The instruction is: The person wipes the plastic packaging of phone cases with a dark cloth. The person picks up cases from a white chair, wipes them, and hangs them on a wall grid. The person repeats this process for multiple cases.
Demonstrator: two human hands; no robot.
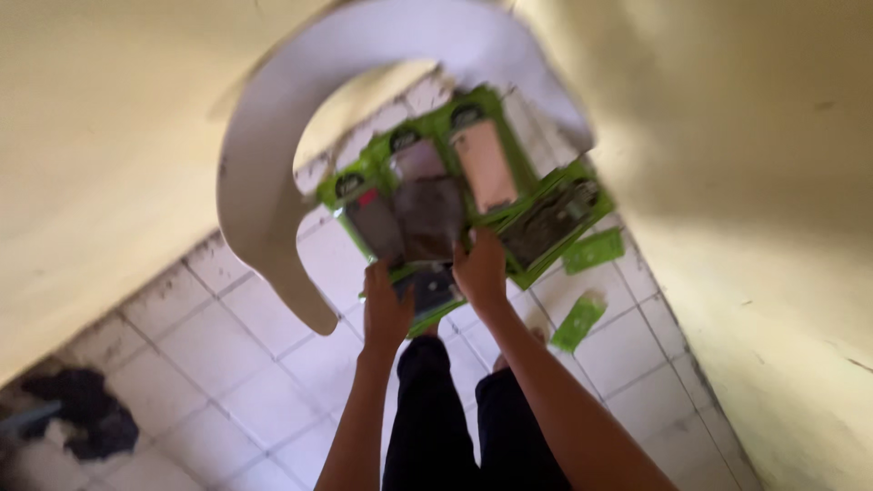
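- Over a white tiled floor with dark grout, between two cream walls: both hands reach forward, black trouser legs below them.
- Left hand: wrapped around the lower edge of a fanned bundle of flat green-bordered packets, each with a grey or pinkish panel. Fingers closed on the bundle; picture is blurred, so single fingers are hard to tell apart.
- Right hand: just beside the left, gripping the same bundle a little higher, fingers curled over the packet edges.
- The bundle sits in the middle of the view, held in the air above the floor, packets overlapping like spread cards.
- Curved white plastic chair back: arches above and to the left of the packets, partly framing them.
- Two loose green packets lie on the tiles to the right, apart from the hands.
- Dark crumpled cloth heap at lower left by the wall.
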